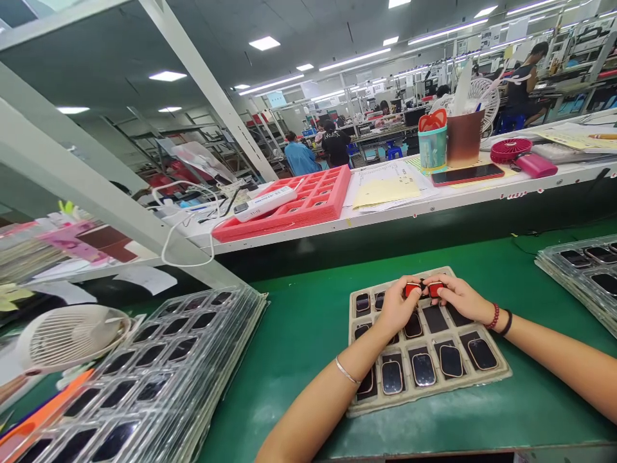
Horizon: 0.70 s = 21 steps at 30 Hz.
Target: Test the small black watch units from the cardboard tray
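Observation:
Over the far edge of a beige moulded tray (503, 369), my hands are close together. My left hand (399, 305) pinches a small red-faced watch case (411, 289) between thumb and fingers. In my right hand (461, 298) is a second red-faced watch case (436, 290), gripped the same way. A dark part shows between the two cases; whether it joins them I cannot tell. Below, the tray's pockets hold several dark watch faces with gold rims (424, 369). One pocket (435, 319) near my right hand shows a flat dark surface without a rim. My left forearm covers some pockets.
Stacked clear trays of dark screens (166, 360) stand at left, beside a white fan (72, 337). Another clear tray stack (578, 276) sits at right. The raised shelf carries a red foam tray (308, 199), papers, a phone (467, 174) and cups. People sit farther back.

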### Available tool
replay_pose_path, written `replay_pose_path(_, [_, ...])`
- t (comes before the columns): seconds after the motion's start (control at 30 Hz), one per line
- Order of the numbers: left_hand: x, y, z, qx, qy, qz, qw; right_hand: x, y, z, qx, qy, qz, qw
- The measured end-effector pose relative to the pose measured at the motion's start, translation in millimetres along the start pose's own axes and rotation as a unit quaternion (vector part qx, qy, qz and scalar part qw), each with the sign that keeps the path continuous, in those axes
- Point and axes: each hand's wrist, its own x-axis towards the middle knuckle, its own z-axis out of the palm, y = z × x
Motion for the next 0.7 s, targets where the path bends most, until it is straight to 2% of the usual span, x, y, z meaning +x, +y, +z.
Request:
replay_pose_path(0.43, [-1.5,1.0,0.4,-0.02,0.001,-0.003,1.0,-1.6,-7.8,-0.5,0.025,-0.016,0.017,0.999])
replay_pose_path(0.7, [0.8,2.1,0.3,0.004,0.02,0.013,1.0,0.8,-0.1,0.2,0.007,0.017,0.007,1.0])
